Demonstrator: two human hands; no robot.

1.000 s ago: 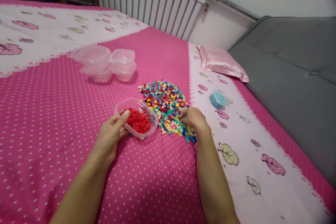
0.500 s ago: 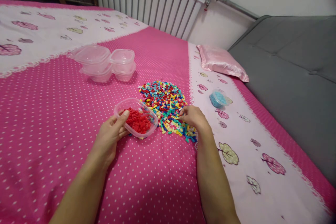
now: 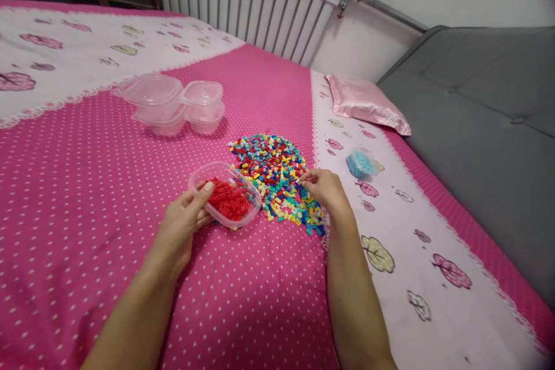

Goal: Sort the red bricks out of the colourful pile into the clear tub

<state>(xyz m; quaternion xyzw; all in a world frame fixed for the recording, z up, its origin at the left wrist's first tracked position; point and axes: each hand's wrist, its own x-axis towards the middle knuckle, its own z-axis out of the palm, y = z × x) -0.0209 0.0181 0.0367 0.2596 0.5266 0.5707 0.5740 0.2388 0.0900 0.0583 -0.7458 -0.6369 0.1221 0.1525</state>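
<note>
A heap of small mixed-colour bricks lies on the pink dotted bedspread. My left hand grips the near rim of a clear plastic tub holding red bricks, thumb over the edge. My right hand hovers at the heap's right side with fingertips pinched together; what they pinch is too small to make out.
Several clear lidded tubs stand at the back left. A small tub of light blue bricks sits to the right on the pale patterned strip. A pink satin pillow lies beyond it. A grey sofa and a radiator border the bed.
My right hand has lifted slightly and moved back and up along the heap's right edge, fingers now pinched. The left hand and the red tub have stayed put.
</note>
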